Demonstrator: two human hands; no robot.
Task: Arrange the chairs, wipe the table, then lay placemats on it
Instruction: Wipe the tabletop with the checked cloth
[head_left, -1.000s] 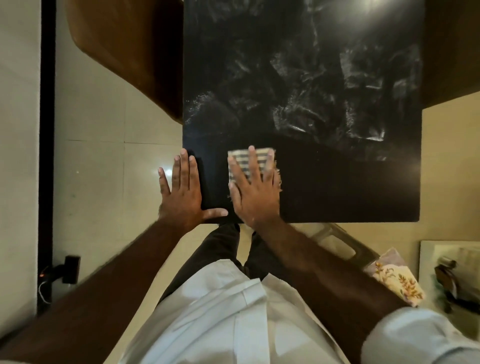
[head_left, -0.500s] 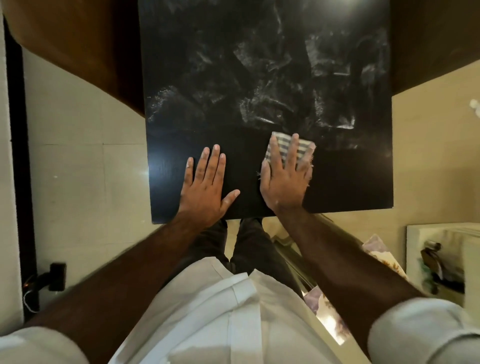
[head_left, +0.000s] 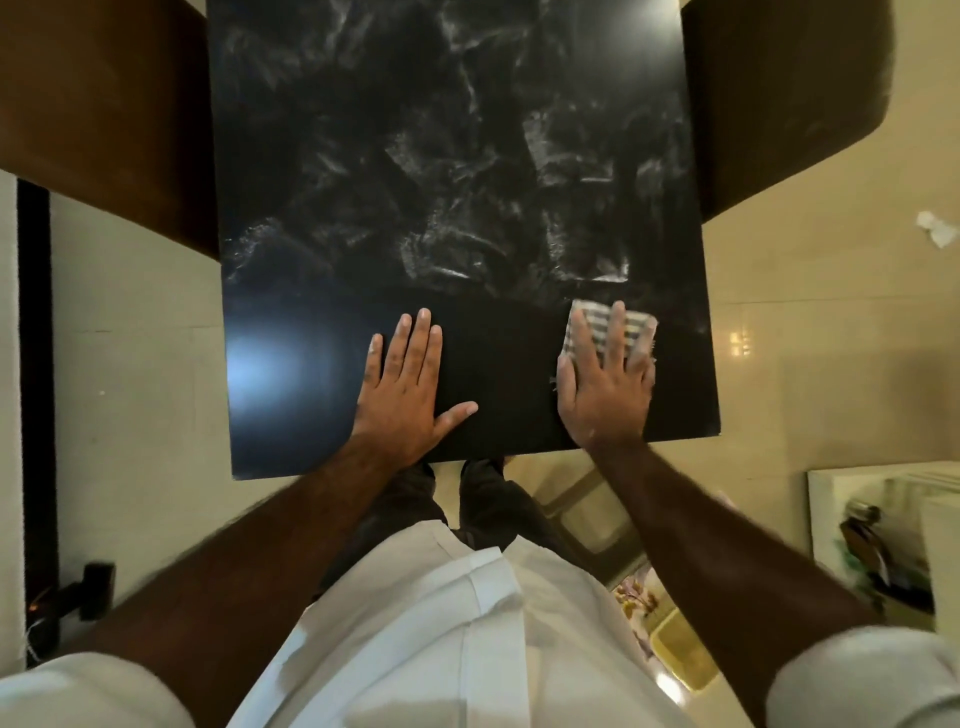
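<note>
A black square table (head_left: 322, 364) fills the middle of the head view, its far part streaked with whitish wipe marks. My right hand (head_left: 605, 384) presses flat with straight fingers on a folded grey-and-white striped cloth (head_left: 634, 325) near the table's front right corner. My left hand (head_left: 408, 389) rests flat on the bare tabletop near the front edge, fingers straight, thumb spread. Brown chairs stand on both sides: one at the left (head_left: 104, 114), one at the right (head_left: 779, 104).
Beige tiled floor (head_left: 135, 364) surrounds the table. A floral-patterned item (head_left: 636, 603) and a pale frame lie on the floor at my right, behind my arm. A white cabinet (head_left: 883, 535) stands at the lower right. A dark strip (head_left: 34, 364) runs along the left wall.
My right hand has slid the cloth rightward along the table's front edge, from near the left corner to near the right corner. My left hand moved right to mid-edge.
</note>
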